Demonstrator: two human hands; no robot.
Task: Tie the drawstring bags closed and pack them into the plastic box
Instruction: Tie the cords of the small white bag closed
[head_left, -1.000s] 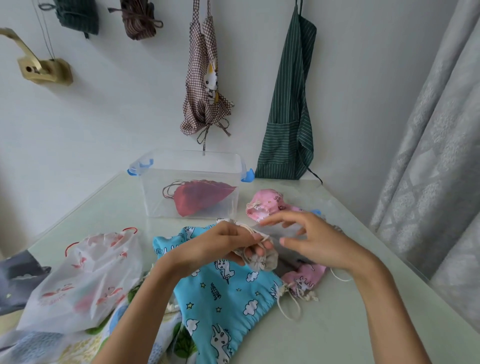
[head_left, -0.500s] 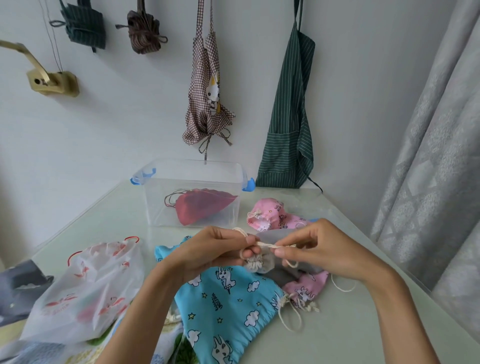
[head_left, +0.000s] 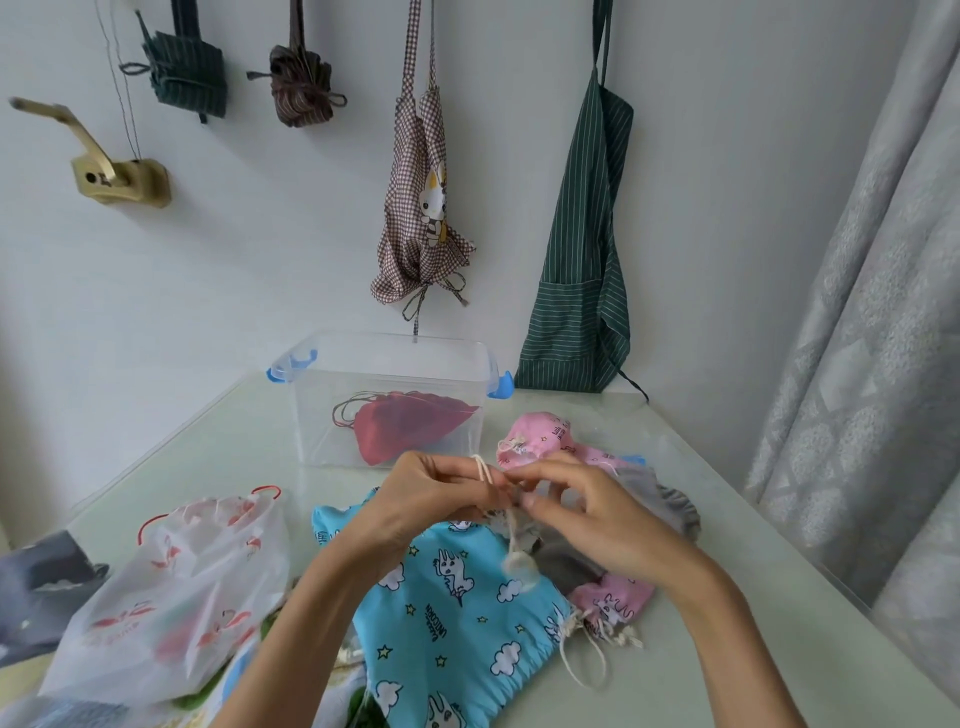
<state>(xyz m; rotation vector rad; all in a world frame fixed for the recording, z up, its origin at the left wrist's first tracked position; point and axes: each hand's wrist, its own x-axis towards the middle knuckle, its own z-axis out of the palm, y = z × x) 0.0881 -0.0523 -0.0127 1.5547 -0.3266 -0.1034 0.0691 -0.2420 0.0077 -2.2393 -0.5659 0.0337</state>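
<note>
My left hand (head_left: 415, 499) and my right hand (head_left: 587, 514) meet above the table, each pinching the cream drawstring (head_left: 484, 470) of a small grey bag (head_left: 649, 506) that lies under and behind my right hand. A loose cord end (head_left: 517, 561) dangles below my fingers. Under my hands lies a blue unicorn-print bag (head_left: 447, 623). One pink bag (head_left: 540, 441) sits behind my hands and another pink bag (head_left: 613, 603) lies by my right wrist. The clear plastic box (head_left: 389, 358) stands at the back with a red drawstring bag (head_left: 410, 421) inside.
A white plastic bag with red print (head_left: 176, 597) lies at the left, a dark grey bag (head_left: 36, 587) beyond it. Aprons (head_left: 582, 249) hang on the wall behind the box. A grey curtain (head_left: 872, 312) borders the table's right edge.
My hands have drawn closer together on the cord and lifted slightly. The cord end now hangs down below my fingers. The view has tilted up a little.
</note>
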